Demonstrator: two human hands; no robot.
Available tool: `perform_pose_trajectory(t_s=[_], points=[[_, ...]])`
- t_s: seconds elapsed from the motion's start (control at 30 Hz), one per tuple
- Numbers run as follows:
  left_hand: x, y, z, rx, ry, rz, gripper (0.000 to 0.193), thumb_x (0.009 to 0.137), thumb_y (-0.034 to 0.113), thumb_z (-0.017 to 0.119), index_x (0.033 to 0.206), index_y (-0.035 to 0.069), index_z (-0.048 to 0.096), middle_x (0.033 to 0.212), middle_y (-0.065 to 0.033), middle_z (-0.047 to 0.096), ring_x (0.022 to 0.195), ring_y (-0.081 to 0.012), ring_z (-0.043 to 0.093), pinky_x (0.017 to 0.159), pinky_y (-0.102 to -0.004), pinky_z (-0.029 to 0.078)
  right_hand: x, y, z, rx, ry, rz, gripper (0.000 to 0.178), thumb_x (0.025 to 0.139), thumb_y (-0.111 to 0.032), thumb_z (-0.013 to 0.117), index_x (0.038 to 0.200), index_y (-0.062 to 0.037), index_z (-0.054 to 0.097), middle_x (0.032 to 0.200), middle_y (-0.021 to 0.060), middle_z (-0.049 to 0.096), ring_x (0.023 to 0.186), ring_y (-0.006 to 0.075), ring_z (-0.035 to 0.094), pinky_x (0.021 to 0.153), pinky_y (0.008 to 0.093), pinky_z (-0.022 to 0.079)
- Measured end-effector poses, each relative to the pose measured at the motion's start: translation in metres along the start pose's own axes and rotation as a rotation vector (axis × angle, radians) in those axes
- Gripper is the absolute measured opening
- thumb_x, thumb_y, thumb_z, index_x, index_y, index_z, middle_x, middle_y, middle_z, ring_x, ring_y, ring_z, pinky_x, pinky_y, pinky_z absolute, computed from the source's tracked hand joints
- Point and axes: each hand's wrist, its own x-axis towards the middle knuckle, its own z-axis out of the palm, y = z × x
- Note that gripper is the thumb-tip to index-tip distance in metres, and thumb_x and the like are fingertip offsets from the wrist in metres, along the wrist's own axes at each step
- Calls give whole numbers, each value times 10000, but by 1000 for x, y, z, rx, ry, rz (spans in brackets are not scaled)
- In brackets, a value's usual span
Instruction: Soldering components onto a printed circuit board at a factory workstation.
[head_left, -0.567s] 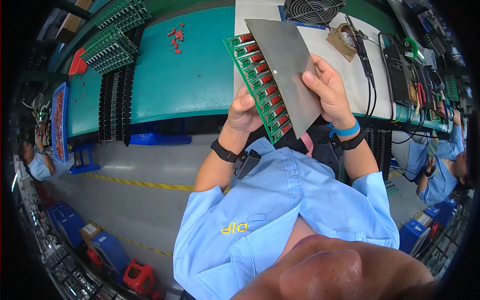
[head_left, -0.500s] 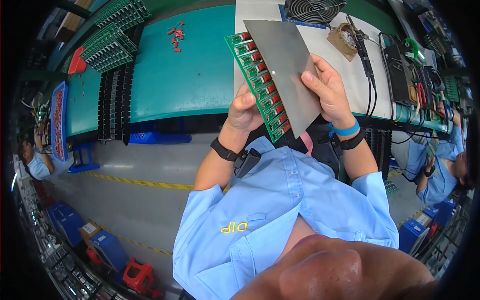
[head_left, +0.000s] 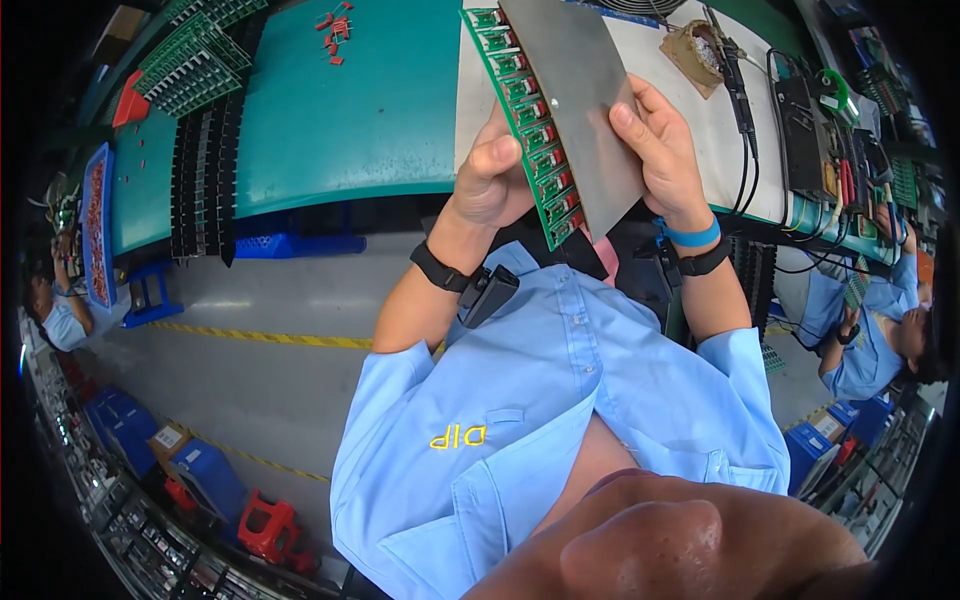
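I hold a long green circuit board [head_left: 524, 118] with a row of red and white parts, together with a flat grey metal plate [head_left: 580, 95] lying over it. My left hand [head_left: 492, 178] grips the board's left edge, thumb on top. On the plate's right edge my right hand [head_left: 655, 148] clamps down with fingers spread across the grey face. Both are tilted up toward me above the bench edge. A black band is on my left wrist; a blue band and a black one are on the right.
A teal workbench [head_left: 340, 110] holds small red parts [head_left: 335, 25], dark racks [head_left: 200, 180] and green boards [head_left: 200, 60]. A white mat [head_left: 730, 150], a cable spool [head_left: 700, 50] and tools lie at right. People in blue sit at far left [head_left: 55, 315] and far right [head_left: 880, 340]. Blue bins [head_left: 205, 475] stand on the floor.
The board and plate have moved up toward the top of the view, with both hands still gripping them. The rest is unchanged.
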Motion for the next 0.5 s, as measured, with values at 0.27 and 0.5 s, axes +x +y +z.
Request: perform_pose_trajectory(t_s=[0.27, 0.5], points=[[2, -2, -3, -9, -24, 9, 906, 846, 396, 721, 1561, 79, 263, 1454, -130, 490, 1319, -268, 540, 1084, -447, 490, 2, -1, -4, 11, 45, -27, 544, 1014, -286, 655, 1418, 31, 473, 1279, 96, 650, 1132, 132, 632, 989, 271, 494], [3, -4, -5, -12, -24, 10, 903, 845, 399, 718, 1560, 76, 271, 1451, -133, 499, 1315, -265, 545, 1084, -445, 489, 1, 0, -3, 1, 45, -19, 536, 1018, -287, 649, 1411, 34, 475, 1284, 100, 649, 1131, 133, 635, 981, 271, 500]])
